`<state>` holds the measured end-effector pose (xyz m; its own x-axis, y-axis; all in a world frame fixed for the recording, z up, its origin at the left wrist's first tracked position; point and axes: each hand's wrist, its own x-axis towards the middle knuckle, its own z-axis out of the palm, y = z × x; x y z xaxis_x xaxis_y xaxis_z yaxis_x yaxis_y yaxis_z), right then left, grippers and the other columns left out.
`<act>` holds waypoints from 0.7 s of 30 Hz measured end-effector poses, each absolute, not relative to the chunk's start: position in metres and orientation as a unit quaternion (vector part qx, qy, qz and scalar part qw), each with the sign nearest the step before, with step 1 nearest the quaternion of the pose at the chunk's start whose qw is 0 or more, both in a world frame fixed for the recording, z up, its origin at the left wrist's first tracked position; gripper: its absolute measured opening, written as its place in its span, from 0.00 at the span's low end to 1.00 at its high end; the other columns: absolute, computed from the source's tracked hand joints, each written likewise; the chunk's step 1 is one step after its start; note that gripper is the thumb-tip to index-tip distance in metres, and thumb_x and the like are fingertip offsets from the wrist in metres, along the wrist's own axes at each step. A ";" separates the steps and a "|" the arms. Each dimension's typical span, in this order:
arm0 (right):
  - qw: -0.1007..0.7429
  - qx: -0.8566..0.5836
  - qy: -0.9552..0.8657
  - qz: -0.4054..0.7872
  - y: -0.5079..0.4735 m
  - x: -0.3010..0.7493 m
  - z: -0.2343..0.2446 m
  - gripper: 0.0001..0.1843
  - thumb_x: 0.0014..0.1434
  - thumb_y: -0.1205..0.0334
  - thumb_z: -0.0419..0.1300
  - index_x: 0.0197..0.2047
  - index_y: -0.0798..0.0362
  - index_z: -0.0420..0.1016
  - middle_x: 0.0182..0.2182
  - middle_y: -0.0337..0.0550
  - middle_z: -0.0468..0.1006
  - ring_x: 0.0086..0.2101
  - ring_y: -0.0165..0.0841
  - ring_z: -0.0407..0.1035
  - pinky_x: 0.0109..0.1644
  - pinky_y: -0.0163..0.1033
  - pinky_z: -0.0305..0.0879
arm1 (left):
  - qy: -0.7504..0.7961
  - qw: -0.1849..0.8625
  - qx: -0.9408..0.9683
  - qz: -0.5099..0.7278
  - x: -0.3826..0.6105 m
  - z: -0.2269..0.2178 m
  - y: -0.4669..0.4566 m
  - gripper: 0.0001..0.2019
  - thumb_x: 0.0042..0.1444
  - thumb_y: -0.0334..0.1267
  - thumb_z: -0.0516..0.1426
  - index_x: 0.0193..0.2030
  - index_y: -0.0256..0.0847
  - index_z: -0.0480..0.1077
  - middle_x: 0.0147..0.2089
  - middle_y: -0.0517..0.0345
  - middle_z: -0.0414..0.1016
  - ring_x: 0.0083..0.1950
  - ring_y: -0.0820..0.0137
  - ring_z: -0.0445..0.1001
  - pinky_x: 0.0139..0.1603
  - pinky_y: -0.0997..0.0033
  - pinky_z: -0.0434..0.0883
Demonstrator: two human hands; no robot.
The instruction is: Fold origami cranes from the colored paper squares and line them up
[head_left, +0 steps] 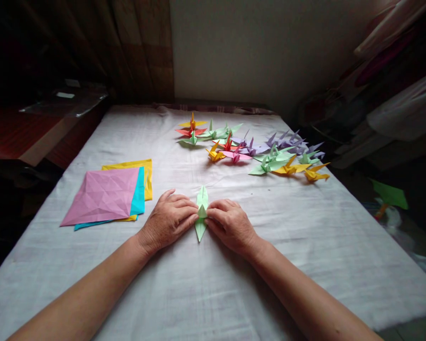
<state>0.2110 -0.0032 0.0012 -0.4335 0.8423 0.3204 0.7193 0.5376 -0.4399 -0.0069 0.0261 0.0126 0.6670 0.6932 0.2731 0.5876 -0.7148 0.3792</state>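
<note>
A pale green folded-paper crane (200, 229) lies on the white cloth, its two long points running away from me and toward me, with a small peak in the middle. From the left side, my left hand (171, 217) pinches its edge near that peak, fingers together. My right hand (231, 224) grips the opposite edge between thumb and fingers. Both hands rest low over the cloth. The fingertips hide part of the crane's sides.
Finished paper cranes (236, 152) in several colours crowd the far right of the table. Creased pink (106, 192), blue and yellow paper sheets are stacked on the left. A plastic sleeve (71, 100) lies on a red wooden surface beyond. Fabric hangs at the right.
</note>
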 end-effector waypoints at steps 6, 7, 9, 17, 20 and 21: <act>0.225 -0.569 -0.781 0.124 0.010 0.197 0.007 0.09 0.61 0.63 0.59 0.29 0.51 0.75 0.29 0.40 0.75 0.32 0.32 0.68 0.37 0.36 0.57 | 0.353 0.163 0.889 0.240 -0.006 0.006 0.032 0.08 0.64 0.40 0.55 0.44 0.45 0.76 0.47 0.58 0.81 0.50 0.65 0.75 0.59 0.57 0.62; 0.225 -0.578 -0.775 0.120 0.010 0.195 0.008 0.08 0.61 0.63 0.59 0.29 0.51 0.75 0.29 0.40 0.75 0.32 0.32 0.68 0.37 0.37 0.57 | 0.358 0.168 0.884 0.250 -0.006 0.005 0.033 0.08 0.64 0.40 0.56 0.44 0.45 0.76 0.46 0.58 0.81 0.50 0.65 0.75 0.57 0.59 0.64; 0.232 -0.586 -0.768 0.111 0.009 0.193 0.008 0.08 0.61 0.64 0.59 0.29 0.51 0.74 0.29 0.41 0.75 0.32 0.33 0.68 0.38 0.37 0.57 | 0.375 0.176 0.871 0.263 -0.004 0.003 0.035 0.07 0.63 0.40 0.57 0.42 0.45 0.76 0.46 0.57 0.81 0.49 0.65 0.75 0.55 0.59 0.65; 0.252 -0.603 -0.751 0.091 0.008 0.189 -0.001 0.08 0.63 0.62 0.58 0.32 0.51 0.74 0.31 0.41 0.75 0.34 0.34 0.68 0.40 0.37 0.56 | 0.437 0.191 0.837 0.269 0.005 0.002 0.034 0.06 0.60 0.40 0.58 0.35 0.45 0.76 0.43 0.58 0.80 0.47 0.64 0.74 0.53 0.59 0.65; 0.245 -0.607 -0.751 0.088 0.008 0.188 -0.001 0.07 0.63 0.61 0.59 0.33 0.51 0.74 0.31 0.41 0.75 0.34 0.34 0.68 0.40 0.37 0.56 | 0.440 0.187 0.836 0.270 0.006 0.002 0.033 0.06 0.60 0.40 0.58 0.34 0.44 0.76 0.43 0.58 0.80 0.48 0.64 0.73 0.53 0.59 0.64; 0.245 -0.608 -0.750 0.086 0.008 0.188 -0.001 0.07 0.63 0.61 0.59 0.33 0.51 0.74 0.32 0.41 0.75 0.34 0.34 0.68 0.40 0.37 0.56 | 0.441 0.186 0.836 0.269 0.006 0.002 0.033 0.06 0.60 0.40 0.58 0.34 0.44 0.75 0.43 0.58 0.79 0.48 0.64 0.73 0.53 0.59 0.64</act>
